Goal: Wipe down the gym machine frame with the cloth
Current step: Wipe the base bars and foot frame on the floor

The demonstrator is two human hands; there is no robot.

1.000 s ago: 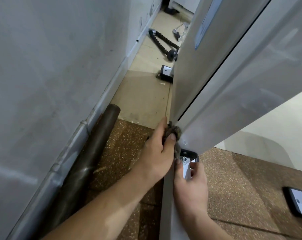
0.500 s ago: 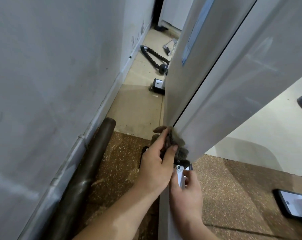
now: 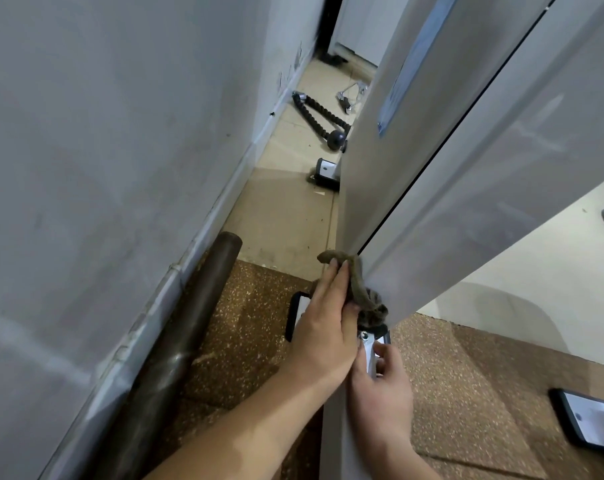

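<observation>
Frame: grey upright panel, leaning across the right of the view, standing on its base bar.
Cloth: dark and crumpled, at the frame's lower left edge, just above the base bar.
Change: a second ago the cloth was a small wad at the frame's bottom corner; now it is drawn out up the edge, its end past the fingertips.
Left hand: fingers straight, pressing the cloth against the frame's edge.
Right hand: unmoved, just below the frame, fingers and thumb curled round the base bar.
Mat: speckled brown, under the frame.
Pipe: brown, left of the frame, along the wall.
Rope handle: black, on the floor beyond the frame.
</observation>
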